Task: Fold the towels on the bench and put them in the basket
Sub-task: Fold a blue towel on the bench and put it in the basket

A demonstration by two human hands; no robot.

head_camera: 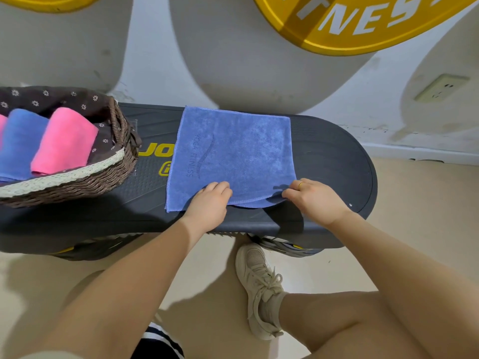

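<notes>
A blue towel lies spread flat on the dark bench, its near edge slightly lifted and doubled. My left hand grips the near edge toward its left part, fingers curled over the cloth. My right hand, with a ring on one finger, pinches the near right corner. At the bench's left end stands a wicker basket with a dark flowered lining. Inside it lie a folded pink towel and a folded blue towel, side by side.
The bench stands against a white wall with grey shapes and a yellow fitness sign. A wall socket sits at the right. My knee and a beige shoe are on the pale floor in front of the bench.
</notes>
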